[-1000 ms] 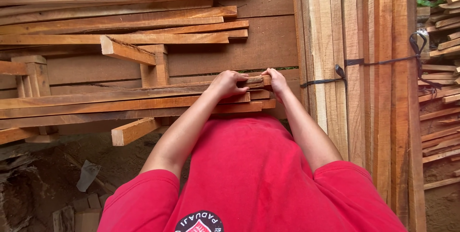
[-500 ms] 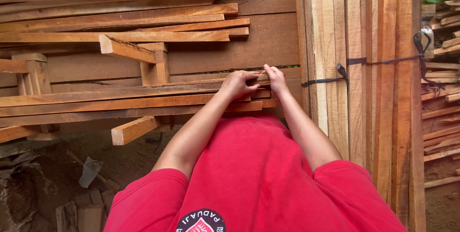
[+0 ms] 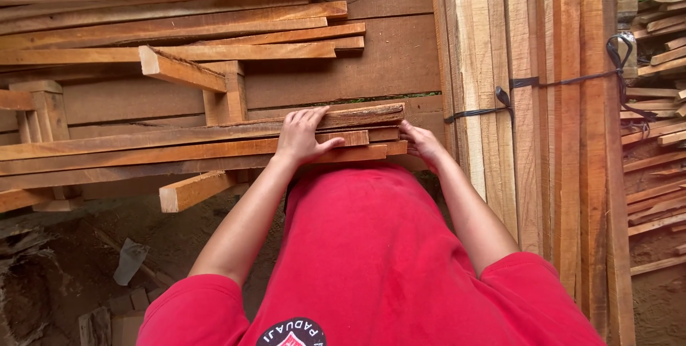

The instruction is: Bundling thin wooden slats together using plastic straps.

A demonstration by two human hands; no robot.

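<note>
Planks first: tied bundle of pale upright planks (image 3: pixel 529 103) is standing on my right, with a dark cord (image 3: pixel 543 83) wrapping around it and knotting at both sides. Wide brown boards (image 3: pixel 386 60) are lying flat behind everything. Long reddish slats (image 3: pixel 171 32) are stacking up across the top left, ends pointing right. Short wooden blocks (image 3: pixel 225 96) are propping a loose angled piece in the middle left. Low stack of long slats (image 3: pixel 143 153) is running left to right in front of me, right at my red shirt (image 3: pixel 371 260), and this is what I am handling. Top slat (image 3: pixel 357 116) of that stack is sitting rough and dark-edged, its right end reaching a bit past the slats under it.

Left hand (image 3: pixel 300 135) is lying palm down on the top slat, fingers straight and close together, thumb sticking out to the right along the slat below. Right hand (image 3: pixel 421 142) is touching the right ends of the stack, fingers curling round the end faces; I cannot tell how tightly they are gripping. Dirt ground (image 3: pixel 93 246) with a grey scrap (image 3: pixel 131 260) is showing at lower left.
</note>
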